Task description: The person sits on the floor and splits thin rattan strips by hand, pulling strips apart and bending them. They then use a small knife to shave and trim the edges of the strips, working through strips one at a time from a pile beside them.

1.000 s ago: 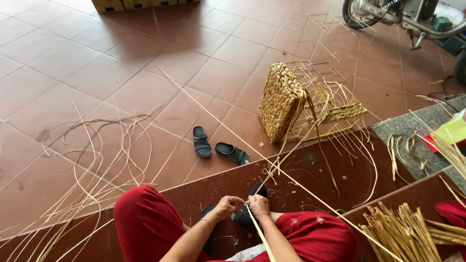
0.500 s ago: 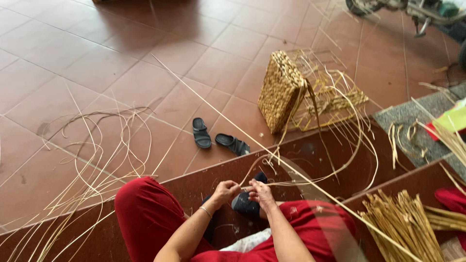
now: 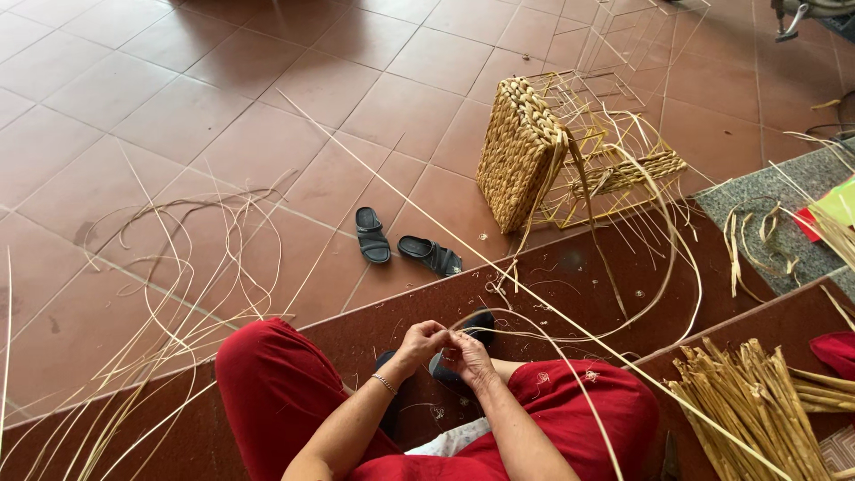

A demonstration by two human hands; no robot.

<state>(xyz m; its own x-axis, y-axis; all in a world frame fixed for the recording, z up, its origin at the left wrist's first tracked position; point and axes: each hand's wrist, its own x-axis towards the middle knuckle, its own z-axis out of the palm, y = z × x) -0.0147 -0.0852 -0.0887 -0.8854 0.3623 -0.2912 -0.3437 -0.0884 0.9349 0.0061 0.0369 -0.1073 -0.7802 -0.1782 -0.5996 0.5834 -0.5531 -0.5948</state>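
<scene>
Both hands are meeting lower over the lap than a second ago. The left hand [image 3: 420, 340] and right hand [image 3: 467, 356] are pinching a thin strip [image 3: 534, 294], fingers clamped on its near end; the basket [image 3: 534, 151] is sitting well apart on the floor.

red trousers [image 3: 276, 392], blk sandals [image 3: 405, 245], tan woven basket [image 3: 521, 151]

No screens or signs for you here. Only candidate: a flat yellow-green sheet [image 3: 837, 203] with a red piece [image 3: 806, 223] beside it at the right edge, possibly packaging, cut off by the frame.
</scene>
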